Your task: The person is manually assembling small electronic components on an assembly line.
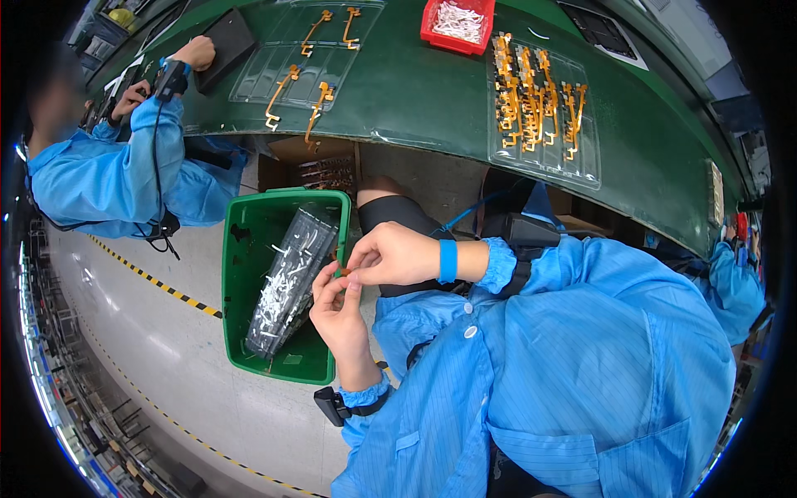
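My left hand and my right hand meet at the fingertips beside the right rim of a green bin. Both are closed in a pinch. Between the tips shows a small orange-brown piece; fingers cover most of it, so its kind is unclear. Its colour is like that of the flex cables on the table. Inside the bin leans a stack of clear plastic trays, with many small white strips lying over it. A blue band circles my right wrist.
On the green table, a clear tray bears several orange flex cables; a fuller tray lies right. A red box holds white strips. A co-worker works at left. Under the table stands a cardboard box.
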The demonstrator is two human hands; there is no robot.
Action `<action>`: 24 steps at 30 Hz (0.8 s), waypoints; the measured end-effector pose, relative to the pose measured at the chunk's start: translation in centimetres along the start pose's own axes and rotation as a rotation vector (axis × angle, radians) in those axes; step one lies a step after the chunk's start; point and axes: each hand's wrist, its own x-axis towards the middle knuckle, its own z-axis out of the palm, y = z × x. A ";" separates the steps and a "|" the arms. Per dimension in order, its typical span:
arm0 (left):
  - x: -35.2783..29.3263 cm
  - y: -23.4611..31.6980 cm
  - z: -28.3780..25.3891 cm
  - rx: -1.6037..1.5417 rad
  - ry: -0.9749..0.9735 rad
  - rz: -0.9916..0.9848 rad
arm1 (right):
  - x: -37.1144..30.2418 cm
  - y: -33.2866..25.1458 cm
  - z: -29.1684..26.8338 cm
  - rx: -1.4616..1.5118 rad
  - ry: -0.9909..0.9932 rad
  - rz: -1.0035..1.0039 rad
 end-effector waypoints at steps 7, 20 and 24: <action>0.3 -1.0 -0.2 -0.224 -0.050 -0.095 | -0.1 0.0 -0.7 0.058 -0.040 0.063; -0.2 -0.9 2.2 -0.096 0.123 0.012 | -0.3 1.0 -0.1 0.248 0.085 0.017; -0.4 -1.0 2.6 -0.002 0.166 0.058 | -0.2 0.5 -0.5 0.208 0.039 0.038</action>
